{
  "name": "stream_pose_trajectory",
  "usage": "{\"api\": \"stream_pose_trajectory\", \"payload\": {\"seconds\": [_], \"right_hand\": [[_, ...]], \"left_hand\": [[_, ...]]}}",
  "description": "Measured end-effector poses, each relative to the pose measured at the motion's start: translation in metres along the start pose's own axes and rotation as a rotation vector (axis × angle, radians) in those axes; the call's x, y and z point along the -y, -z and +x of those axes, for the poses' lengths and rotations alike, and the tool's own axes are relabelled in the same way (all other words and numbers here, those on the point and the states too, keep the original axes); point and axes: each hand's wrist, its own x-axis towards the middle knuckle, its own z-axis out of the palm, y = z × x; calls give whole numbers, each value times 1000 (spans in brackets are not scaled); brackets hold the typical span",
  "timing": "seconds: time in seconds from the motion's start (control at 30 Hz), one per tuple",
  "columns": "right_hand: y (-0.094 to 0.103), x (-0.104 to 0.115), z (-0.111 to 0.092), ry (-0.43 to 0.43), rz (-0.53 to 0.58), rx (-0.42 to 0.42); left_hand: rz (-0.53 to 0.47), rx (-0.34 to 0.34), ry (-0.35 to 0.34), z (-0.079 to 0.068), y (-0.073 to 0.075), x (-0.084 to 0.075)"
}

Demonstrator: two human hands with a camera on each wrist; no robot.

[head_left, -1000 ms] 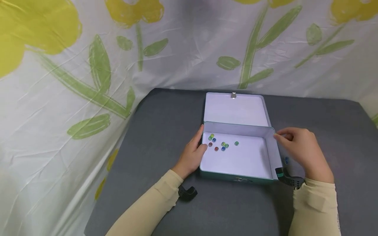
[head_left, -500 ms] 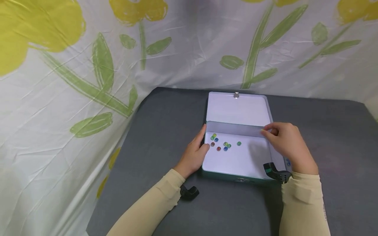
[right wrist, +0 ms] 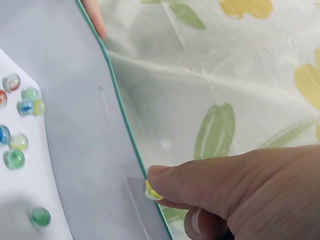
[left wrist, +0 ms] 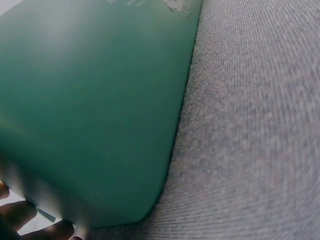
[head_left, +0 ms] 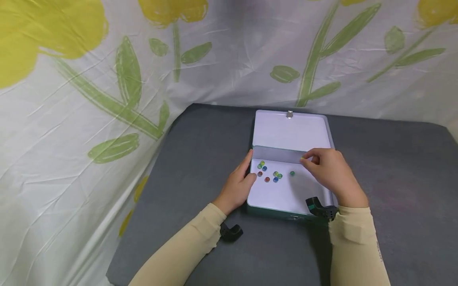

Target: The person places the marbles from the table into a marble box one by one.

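Observation:
A hinged tin box (head_left: 275, 198), green outside and white inside, stands on the dark table with its lid (head_left: 291, 133) laid back. My left hand (head_left: 236, 186) grips its left wall, thumb over the rim and fingers along the outside. In the left wrist view the green side (left wrist: 95, 110) fills much of the frame. My right hand (head_left: 330, 172) is over the right part of the box, pinching a clear marble with yellow (right wrist: 152, 191) between thumb and forefinger. Several loose marbles lie on the box floor at the left, with a green marble (right wrist: 41, 217) nearest the right hand.
Dark grey cloth (head_left: 200, 159) covers the table around the box. A white curtain with painted flowers (head_left: 236, 47) hangs behind and to the left. Black wrist mounts (head_left: 320, 206) stick out from both sleeves.
My right hand has moved left from the right rim to over the box, the marble in its pinch. Blue marbles on the table right of the box are now hidden. The left hand keeps its grip.

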Motion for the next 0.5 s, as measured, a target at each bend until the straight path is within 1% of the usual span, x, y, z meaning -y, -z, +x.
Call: {"api": "stream_pose_trajectory", "payload": {"seconds": [0.23, 0.5], "right_hand": [[-13, 12, 6, 23, -29, 27], [-26, 21, 14, 72, -84, 107]], "left_hand": [[7, 7, 1, -2, -1, 1], [7, 2, -19, 0, 1, 3]]}}
